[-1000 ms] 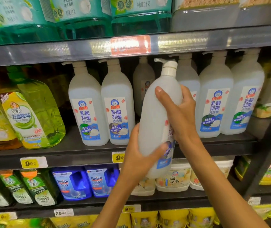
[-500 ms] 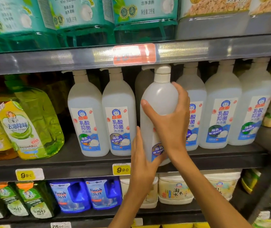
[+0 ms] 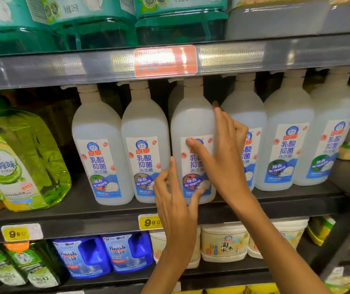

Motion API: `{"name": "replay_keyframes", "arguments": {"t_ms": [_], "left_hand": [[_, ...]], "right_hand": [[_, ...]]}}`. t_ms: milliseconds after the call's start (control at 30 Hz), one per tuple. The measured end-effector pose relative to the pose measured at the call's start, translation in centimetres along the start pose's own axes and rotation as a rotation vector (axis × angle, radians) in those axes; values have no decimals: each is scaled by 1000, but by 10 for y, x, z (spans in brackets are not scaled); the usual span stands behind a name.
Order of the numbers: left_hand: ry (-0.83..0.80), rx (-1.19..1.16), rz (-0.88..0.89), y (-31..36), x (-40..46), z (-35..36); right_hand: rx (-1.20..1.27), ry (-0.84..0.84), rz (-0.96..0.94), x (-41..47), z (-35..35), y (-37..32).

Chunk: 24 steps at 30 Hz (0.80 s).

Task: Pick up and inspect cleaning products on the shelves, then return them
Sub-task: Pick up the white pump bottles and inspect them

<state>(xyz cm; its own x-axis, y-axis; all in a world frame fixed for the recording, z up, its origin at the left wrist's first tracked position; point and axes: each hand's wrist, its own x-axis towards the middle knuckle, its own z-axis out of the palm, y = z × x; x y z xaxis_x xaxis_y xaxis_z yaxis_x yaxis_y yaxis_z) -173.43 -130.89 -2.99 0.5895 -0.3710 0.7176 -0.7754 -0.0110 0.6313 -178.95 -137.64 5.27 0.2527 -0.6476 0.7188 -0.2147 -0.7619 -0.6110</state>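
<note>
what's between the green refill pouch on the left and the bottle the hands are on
Two white pump bottles stand side by side between the green pouch and the held bottle, per the head view.

A single head-worn wide-angle view faces the store shelving straight on from close range, tilted slightly downward. The middle shelf [image 3: 106, 217] crosses the centre, the upper shelf edge [image 3: 42, 68] runs along 12 o'clock, and both forearms enter from 6 o'clock.
</note>
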Motion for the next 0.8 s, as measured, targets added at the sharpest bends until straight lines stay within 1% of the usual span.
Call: {"name": "replay_keyframes", "arguments": {"t_ms": [167,300,367,433,533,567,600,667,733,767,800], "left_hand": [[10,152,-4,3,-3,5],[-25,248,-1,2,-7,12],[-58,270,-9,4,-8,14],[-85,269,-17,6,-9,15],[-91,243,-32,8,-12,15],[-79,219,-33,8,-13,15],[-56,190,-28,7,-13,14],[2,132,-9,8,-16,12],[24,47,1,13,-18,11],[13,2,16,17,-18,12],[-18,-30,45,22,-18,14]], "right_hand": [[-60,-103,-76,5,-13,10],[-188,-54,-114,6,-8,7],[-261,-38,-122,8,-6,7],[-312,-67,-104,10,-4,8],[-323,-87,-110,7,-7,6],[-277,-49,-142,6,-11,5],[-225,29,-180,5,-18,5],[-202,255,-220,12,-35,10],[-264,423,-158,26,-55,17],[-306,448,-125,34,-62,20],[-350,423,-114,41,-67,24]]}}
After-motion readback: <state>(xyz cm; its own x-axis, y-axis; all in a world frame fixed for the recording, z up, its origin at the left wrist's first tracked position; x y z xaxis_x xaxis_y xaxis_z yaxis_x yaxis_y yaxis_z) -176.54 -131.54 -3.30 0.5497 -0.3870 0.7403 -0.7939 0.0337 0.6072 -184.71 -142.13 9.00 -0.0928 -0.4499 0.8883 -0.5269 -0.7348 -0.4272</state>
